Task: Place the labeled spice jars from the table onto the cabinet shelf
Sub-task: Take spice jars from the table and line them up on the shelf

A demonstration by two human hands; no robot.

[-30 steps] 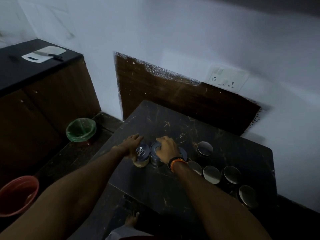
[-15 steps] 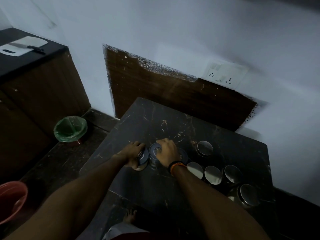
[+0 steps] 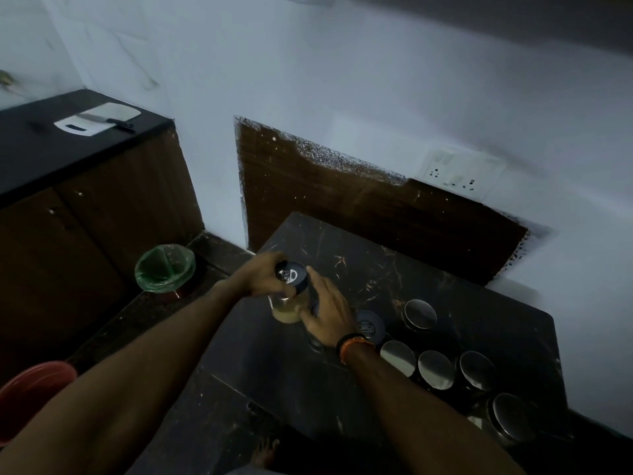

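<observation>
A: Nearest to us, a bare foot (image 3: 263,454) shows on the floor below the dark worktop (image 3: 342,389).

B: Above it our left hand (image 3: 262,279) grips the dark lid of a spice jar (image 3: 289,296) from the side, and we hold the jar lifted clear of the worktop; its pale contents show below the lid.

A: Our right hand (image 3: 329,313) lies just beside that jar, fingers straight and loose, gripping nothing. Another dark-lidded jar (image 3: 370,328) stands by its wrist.

B: Right of that, five shiny-lidded jars (image 3: 435,369) stand on the worktop.

A: Farther left we see a green-lined bin (image 3: 165,268) on the floor, and beyond it a knife (image 3: 106,120) on a white cutting board (image 3: 97,118).
</observation>
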